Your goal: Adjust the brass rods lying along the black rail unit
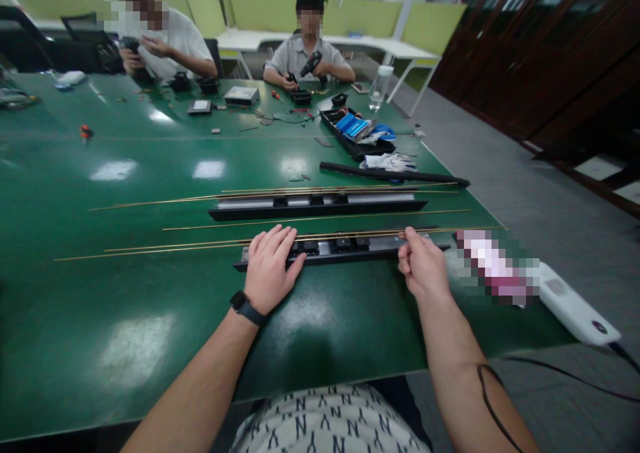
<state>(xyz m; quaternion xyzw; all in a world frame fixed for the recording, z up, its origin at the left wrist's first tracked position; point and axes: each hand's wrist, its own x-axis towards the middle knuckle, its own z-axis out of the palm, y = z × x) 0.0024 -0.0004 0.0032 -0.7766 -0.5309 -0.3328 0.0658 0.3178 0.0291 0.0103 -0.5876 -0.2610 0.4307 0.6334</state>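
Observation:
A long black and silver rail (327, 249) with several black blocks in its channel lies nearest me on the table. My left hand (271, 266), a dark watch on its wrist, lies flat over the rail's left part, fingers stretched out and thumb apart. Thin brass-coloured rods (175, 245) run lengthwise over this rail and pass beneath my left fingers. Close to the rail's right end, my right hand (424, 261) is closed, with its fingertips pinched on a rod. Behind lies a single thin rod (225, 225), then a second similar rail (320, 206) with more rods on it.
Beyond the rails are a black bar (395, 173), white gloves (390, 162) and a black tray (355, 147) of parts. A white device (575, 306) sits at the right edge. Across the green table (200, 333), two people hold dark tools.

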